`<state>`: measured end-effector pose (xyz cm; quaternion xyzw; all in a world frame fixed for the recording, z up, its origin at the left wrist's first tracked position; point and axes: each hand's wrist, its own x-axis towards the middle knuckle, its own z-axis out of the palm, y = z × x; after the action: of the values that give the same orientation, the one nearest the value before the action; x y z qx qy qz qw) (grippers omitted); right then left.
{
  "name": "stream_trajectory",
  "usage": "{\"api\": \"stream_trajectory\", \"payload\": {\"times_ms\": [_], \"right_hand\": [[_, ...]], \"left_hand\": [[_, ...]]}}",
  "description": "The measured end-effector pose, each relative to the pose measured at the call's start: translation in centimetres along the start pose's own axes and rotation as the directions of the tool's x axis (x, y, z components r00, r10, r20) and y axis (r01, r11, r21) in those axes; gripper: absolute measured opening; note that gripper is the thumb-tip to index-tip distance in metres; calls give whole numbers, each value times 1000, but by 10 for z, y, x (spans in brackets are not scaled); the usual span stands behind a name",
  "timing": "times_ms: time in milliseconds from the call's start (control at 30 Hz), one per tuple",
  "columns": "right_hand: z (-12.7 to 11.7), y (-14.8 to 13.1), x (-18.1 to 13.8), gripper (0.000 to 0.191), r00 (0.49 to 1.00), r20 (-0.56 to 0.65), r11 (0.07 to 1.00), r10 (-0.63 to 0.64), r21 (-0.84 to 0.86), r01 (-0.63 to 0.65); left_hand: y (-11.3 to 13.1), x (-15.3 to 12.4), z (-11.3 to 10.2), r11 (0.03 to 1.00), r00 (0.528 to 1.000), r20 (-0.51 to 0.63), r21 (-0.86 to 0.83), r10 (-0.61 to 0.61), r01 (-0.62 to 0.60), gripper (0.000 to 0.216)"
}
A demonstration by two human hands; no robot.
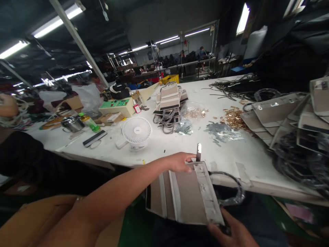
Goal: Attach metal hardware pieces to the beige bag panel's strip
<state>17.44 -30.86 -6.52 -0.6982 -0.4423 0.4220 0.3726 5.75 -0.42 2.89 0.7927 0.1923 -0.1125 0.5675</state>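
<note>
My left hand (180, 162) reaches across and pinches the top edge of a beige bag panel (186, 197) with white trim, close to a small dark strip (198, 152) that stands up at its corner. My right hand (232, 231) grips the panel's lower right corner from below, fingers closed on it. A plastic-wrapped black handle loop (235, 190) hangs off the panel's right side. The panel is held just in front of the white table's (180, 147) near edge.
On the table lie a small white fan (136, 132), a stack of finished beige bags (169, 103), gold fittings (232, 116), silver pieces (222, 132), and piled bag panels (282, 120) at right. A green control box (118, 106), bottle (89, 122) and metal cup (72, 123) sit far left.
</note>
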Motion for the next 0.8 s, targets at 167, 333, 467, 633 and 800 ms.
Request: {"api": "stream_trajectory", "payload": {"times_ms": [167,333,467,633,800], "right_hand": [[-9,14,8,73,977,205,993,57,-112,-34],[-66,11,18,50,995,-74,873,-63,-487,19],[-82,-22,54,46,909,-174,742,-378,-645,185],[-68,-43,101,45,900,-19,540,-436,-805,245],[-68,-31,109,45,912,-23,487,-411,-851,198]], "left_hand": [[-6,30,7,984,997,-2,163,-76,76,90],[-6,41,11,951,999,-38,307,-2,14,79],[8,43,10,906,1000,-23,423,6,4,60],[9,30,22,844,953,-302,506,-16,175,50],[-16,8,73,705,728,-616,658,302,265,35]]}}
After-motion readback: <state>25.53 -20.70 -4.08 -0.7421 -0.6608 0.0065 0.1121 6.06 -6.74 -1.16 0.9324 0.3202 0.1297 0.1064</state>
